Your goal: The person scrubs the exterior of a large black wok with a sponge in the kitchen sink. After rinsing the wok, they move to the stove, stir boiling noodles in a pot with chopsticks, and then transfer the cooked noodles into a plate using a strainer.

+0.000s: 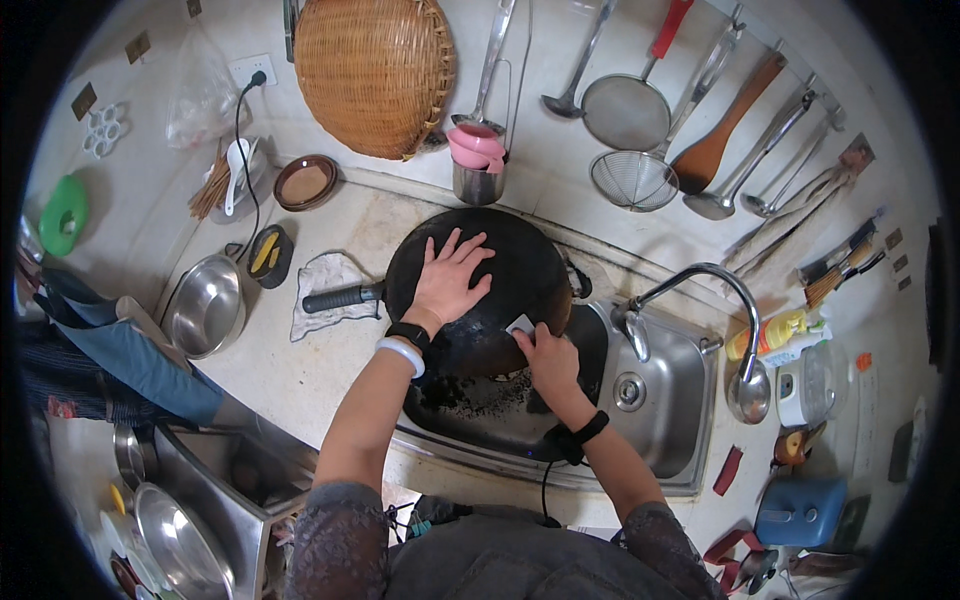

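A large blackened wok (517, 262) rests bottom up over the left basin of a steel sink, its black handle (334, 300) pointing left above a crumpled cloth (330, 289). My left hand (452, 276) lies flat on the wok's underside with fingers spread. In my right hand (551, 364) is a small pale flat scraper (520, 325), pinched between thumb and fingers and touching the wok near its lower right edge. Black flakes (480, 397) are scattered in the left basin (517, 439) below the wok. Part of the scraper is hidden by my fingers.
A curved faucet (694, 270) arches over the right basin (664, 442). Left on the counter stand a steel bowl (208, 307) and a dark dish (270, 256) with yellow pieces. A steel cup (478, 185) holding pink cups is behind the wok. Ladles and strainers (626, 112) hang on the wall.
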Demonstrator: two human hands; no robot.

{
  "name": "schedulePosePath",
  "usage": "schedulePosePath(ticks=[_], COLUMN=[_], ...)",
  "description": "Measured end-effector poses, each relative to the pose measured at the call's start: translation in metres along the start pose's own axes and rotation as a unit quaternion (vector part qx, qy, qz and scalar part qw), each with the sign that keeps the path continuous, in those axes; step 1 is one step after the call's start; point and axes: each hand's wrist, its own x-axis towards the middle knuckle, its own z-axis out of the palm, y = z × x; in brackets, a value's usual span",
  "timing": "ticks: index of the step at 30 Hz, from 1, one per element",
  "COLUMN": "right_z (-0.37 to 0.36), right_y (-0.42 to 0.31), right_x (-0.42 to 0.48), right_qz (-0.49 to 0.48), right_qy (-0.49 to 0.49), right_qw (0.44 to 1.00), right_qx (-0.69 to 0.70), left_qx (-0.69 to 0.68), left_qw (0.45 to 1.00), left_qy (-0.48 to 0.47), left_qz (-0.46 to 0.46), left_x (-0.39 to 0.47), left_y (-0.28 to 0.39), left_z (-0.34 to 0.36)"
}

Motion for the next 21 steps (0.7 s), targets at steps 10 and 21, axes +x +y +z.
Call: schedulePosePath(ticks=[10,21], right_z=[0.002,0.003], right_y=[0.001,0.006], right_x=[0.001,0.002], right_qz=[-0.022,-0.019], right_qy=[0.04,0.046], right_qw=[0.999,0.999], right_qx=[0.0,0.011], left_qx=[0.001,0.014], left_qw=[1.0,1.0], left_qy=[0.0,0.001], left_qz=[0.004,0.0], left_x=[-0.001,-0.001], left_y=[0.0,-0.001], left_z=[0.001,0.005])
